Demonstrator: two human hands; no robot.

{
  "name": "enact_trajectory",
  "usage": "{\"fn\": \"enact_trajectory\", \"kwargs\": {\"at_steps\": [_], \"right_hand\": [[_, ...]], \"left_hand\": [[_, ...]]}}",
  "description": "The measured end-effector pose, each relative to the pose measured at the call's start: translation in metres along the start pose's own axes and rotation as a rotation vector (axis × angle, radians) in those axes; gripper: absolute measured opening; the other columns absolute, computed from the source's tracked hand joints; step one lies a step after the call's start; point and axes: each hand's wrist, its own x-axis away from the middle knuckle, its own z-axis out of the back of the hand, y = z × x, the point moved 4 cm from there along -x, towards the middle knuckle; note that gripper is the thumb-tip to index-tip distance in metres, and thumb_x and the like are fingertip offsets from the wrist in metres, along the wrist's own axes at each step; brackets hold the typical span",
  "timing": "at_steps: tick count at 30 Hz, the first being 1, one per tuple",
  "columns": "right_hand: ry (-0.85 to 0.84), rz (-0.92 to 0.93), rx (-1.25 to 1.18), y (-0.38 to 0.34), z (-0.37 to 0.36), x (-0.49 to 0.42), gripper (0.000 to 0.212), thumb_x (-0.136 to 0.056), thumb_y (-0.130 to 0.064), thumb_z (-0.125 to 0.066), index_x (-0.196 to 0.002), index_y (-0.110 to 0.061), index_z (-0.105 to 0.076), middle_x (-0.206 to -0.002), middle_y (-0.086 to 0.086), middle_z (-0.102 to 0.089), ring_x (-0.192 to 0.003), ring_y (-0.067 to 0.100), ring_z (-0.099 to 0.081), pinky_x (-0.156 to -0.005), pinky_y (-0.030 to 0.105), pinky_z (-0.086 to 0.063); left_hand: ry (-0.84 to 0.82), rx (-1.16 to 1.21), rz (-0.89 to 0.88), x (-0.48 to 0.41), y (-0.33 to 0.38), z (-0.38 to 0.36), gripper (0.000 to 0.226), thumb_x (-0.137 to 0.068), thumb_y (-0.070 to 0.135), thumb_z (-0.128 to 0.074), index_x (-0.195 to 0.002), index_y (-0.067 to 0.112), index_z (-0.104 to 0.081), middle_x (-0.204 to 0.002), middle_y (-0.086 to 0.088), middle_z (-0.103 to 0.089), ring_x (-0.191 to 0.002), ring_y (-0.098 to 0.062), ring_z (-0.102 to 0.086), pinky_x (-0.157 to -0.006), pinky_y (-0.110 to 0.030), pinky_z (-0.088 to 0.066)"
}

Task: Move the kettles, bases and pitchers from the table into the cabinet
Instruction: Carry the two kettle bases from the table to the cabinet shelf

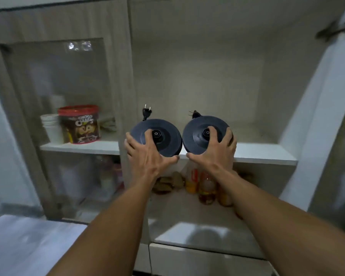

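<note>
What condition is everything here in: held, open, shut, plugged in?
Left base, tilted, gripped by the left hand, unplugged.
Right base, tilted, gripped by the right hand, unplugged.
Glass door, shut.
Right compartment, open.
Cereal tub, upright, lid on.
Paper cups, stacked.

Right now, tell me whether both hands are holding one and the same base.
No, the left hand grips the left base and the right hand grips the right base, side by side at the shelf edge.
</note>
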Motion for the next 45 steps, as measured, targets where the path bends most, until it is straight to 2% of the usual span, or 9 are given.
{"fn": "enact_trajectory", "kwargs": {"at_steps": [7,11,16,19,24,28,35,40,45], "right_hand": [[0.058,-0.119,0.072,0.097,-0.009,-0.08,0.107,-0.062,-0.069,-0.072,-0.149,-0.029,-0.025,-0.159,0.022,-0.009,-0.146,0.046,-0.01,-0.118,0.052,-0.019],[0.019,-0.16,0.095,0.146,-0.043,-0.153,0.107,-0.061,-0.069,-0.073,-0.149,-0.031,-0.025,-0.159,0.022,-0.01,-0.145,0.046,-0.012,-0.119,0.051,-0.02],[0.003,-0.152,0.157,0.181,-0.079,-0.222,0.101,-0.055,-0.066,-0.069,-0.143,-0.028,-0.035,-0.147,0.025,-0.03,-0.132,0.05,-0.031,-0.112,0.054,-0.03],[-0.115,-0.195,0.171,0.201,-0.113,-0.264,0.106,-0.048,-0.076,-0.057,-0.141,-0.034,-0.028,-0.148,0.02,-0.032,-0.135,0.046,-0.029,-0.113,0.052,-0.026],[-0.218,-0.203,0.083,0.224,-0.156,-0.303,0.11,-0.044,-0.082,-0.051,-0.143,-0.038,-0.029,-0.151,0.012,-0.035,-0.138,0.042,-0.031,-0.113,0.053,-0.026],[-0.231,-0.182,0.052,0.236,-0.178,-0.324,0.104,-0.04,-0.09,-0.05,-0.129,-0.035,-0.051,-0.13,0.002,-0.059,-0.121,0.03,-0.054,-0.103,0.046,-0.041],[-0.26,-0.211,0.067,0.236,-0.184,-0.326,0.103,-0.039,-0.091,-0.05,-0.125,-0.033,-0.052,-0.126,0.005,-0.06,-0.118,0.036,-0.055,-0.103,0.05,-0.04],[-0.343,-0.253,0.075,0.232,-0.17,-0.312,0.118,-0.04,-0.09,-0.051,-0.142,-0.033,-0.036,-0.147,0.011,-0.044,-0.134,0.044,-0.039,-0.11,0.055,-0.03],[-0.437,-0.299,0.088,0.224,-0.145,-0.283,0.127,-0.06,-0.083,-0.063,-0.155,-0.034,0.005,-0.162,0.023,0.006,-0.147,0.051,0.004,-0.119,0.06,-0.005]], "left_hand": [[-0.084,0.054,-0.113,-0.049,0.083,-0.108,0.108,-0.05,0.069,-0.077,-0.137,0.028,-0.027,-0.155,-0.031,-0.004,-0.143,-0.048,-0.008,-0.11,-0.056,-0.031],[-0.145,0.051,-0.089,-0.1,0.12,-0.184,0.11,-0.05,0.069,-0.077,-0.138,0.028,-0.026,-0.155,-0.03,-0.005,-0.143,-0.048,-0.01,-0.112,-0.054,-0.029],[-0.156,0.033,-0.035,-0.148,0.141,-0.249,0.106,-0.051,0.064,-0.078,-0.137,0.021,-0.032,-0.14,-0.028,-0.025,-0.128,-0.049,-0.031,-0.102,-0.052,-0.038],[-0.125,0.023,0.049,-0.17,0.148,-0.286,0.104,-0.046,0.064,-0.076,-0.131,0.019,-0.038,-0.129,-0.023,-0.034,-0.117,-0.043,-0.04,-0.092,-0.046,-0.045],[-0.34,-0.038,0.197,-0.211,0.144,-0.338,0.12,-0.044,0.073,-0.074,-0.142,0.027,-0.022,-0.146,-0.022,-0.019,-0.132,-0.043,-0.027,-0.11,-0.049,-0.031],[-0.405,-0.024,0.209,-0.226,0.137,-0.365,0.126,-0.046,0.078,-0.073,-0.148,0.027,-0.02,-0.145,-0.024,-0.025,-0.131,-0.045,-0.03,-0.113,-0.051,-0.027],[-0.484,-0.035,0.211,-0.231,0.134,-0.372,0.132,-0.045,0.08,-0.072,-0.151,0.028,-0.014,-0.145,-0.026,-0.027,-0.134,-0.044,-0.027,-0.115,-0.05,-0.024],[-0.515,-0.051,0.197,-0.22,0.135,-0.359,0.134,-0.044,0.081,-0.071,-0.152,0.029,-0.011,-0.147,-0.026,-0.027,-0.135,-0.043,-0.027,-0.114,-0.049,-0.027],[-0.499,-0.018,0.219,-0.2,0.136,-0.334,0.142,-0.047,0.075,-0.078,-0.154,0.029,0.004,-0.156,-0.029,-0.003,-0.146,-0.043,-0.006,-0.119,-0.052,-0.013]]}}
